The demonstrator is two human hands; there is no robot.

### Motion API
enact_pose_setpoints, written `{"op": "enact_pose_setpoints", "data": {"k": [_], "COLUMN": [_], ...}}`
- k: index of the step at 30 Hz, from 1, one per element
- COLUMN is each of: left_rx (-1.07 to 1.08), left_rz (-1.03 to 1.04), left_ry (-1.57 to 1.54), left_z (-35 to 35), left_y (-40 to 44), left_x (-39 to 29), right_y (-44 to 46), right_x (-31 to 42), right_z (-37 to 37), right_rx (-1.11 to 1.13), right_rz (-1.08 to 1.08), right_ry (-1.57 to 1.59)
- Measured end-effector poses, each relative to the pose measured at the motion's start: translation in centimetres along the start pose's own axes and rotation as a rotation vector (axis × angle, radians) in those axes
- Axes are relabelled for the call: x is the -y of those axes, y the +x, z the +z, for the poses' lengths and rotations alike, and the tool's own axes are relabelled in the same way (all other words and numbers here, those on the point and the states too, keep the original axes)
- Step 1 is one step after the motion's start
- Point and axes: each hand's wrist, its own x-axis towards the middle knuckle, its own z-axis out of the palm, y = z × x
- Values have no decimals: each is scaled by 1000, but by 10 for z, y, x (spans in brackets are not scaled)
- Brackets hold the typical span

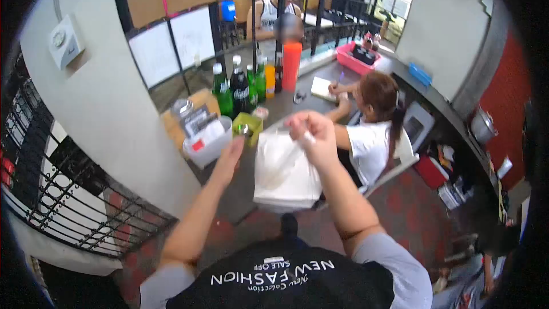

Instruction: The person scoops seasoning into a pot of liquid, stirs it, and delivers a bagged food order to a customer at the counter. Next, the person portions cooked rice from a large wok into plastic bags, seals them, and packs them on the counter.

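Note:
A stack of white paper or bags (pixel 286 171) lies at the near end of the dark counter. Above its upper right part is my right hand (pixel 313 137), fingers bent together; something thin and pale shows at them, too blurred to name. To the left of the stack, my left hand (pixel 231 155) is near a white container (pixel 207 144) holding packets and a red-marked item. Beyond my left hand sits a yellow-green box (pixel 247 128) with a small dark object in it. Whether my left fingers hold anything is hidden by blur.
Bottles (pixel 239 88) and an orange-red tumbler (pixel 291 67) stand along the counter by the window bars. A seated person (pixel 374 137) at right writes on a notepad (pixel 324 89). Another person (pixel 274 14) is beyond the bars. A pink basket (pixel 357 59) sits at the back.

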Motion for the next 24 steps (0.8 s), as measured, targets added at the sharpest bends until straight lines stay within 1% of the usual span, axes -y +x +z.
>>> {"op": "enact_pose_setpoints", "data": {"k": [1, 2, 3, 4, 6, 7, 9, 11, 12, 16, 19, 22, 24], "left_rx": [-47, 50, 243, 246, 218, 190, 118, 52, 21, -57, -67, -44, -27], "left_rz": [-247, -536, -526, -547, -587, -595, -591, -581, -565, -510, -457, -405, -373], "left_ry": [-132, -659, -881, -1018, -1229, -1251, -1240, -1200, -1171, -1074, -999, -915, -882], "left_z": [1, 23, 29, 51, 94, 107, 126, 135, 137, 142, 147, 154, 160], "left_y": [0, 6, 6, 11, 22, 35, 59, 78, 86, 111, 134, 161, 178], "left_x": [27, 38, 59, 56, 52, 54, 59, 64, 65, 64, 59, 47, 38], "right_y": [10, 32, 44, 56, 78, 88, 107, 121, 124, 135, 153, 184, 201], "right_x": [-6, -15, -22, -9, -8, -9, -22, -31, -39, -58, -68, -67, -68], "right_z": [-12, -38, -42, -46, -58, -68, -87, -96, -96, -107, -118, -141, -155], "right_rx": [29, 143, 113, 146, 239, 318, 481, 634, 649, 824, 952, 1133, 1196], "right_rz": [-40, 12, -34, 37, 12, 84, 111, 60, 4, 63, 124, 135, 143], "right_ry": [-4, 84, 143, 116, 156, 239, 184, 125, 189, 276, 85, -121, -143]}}
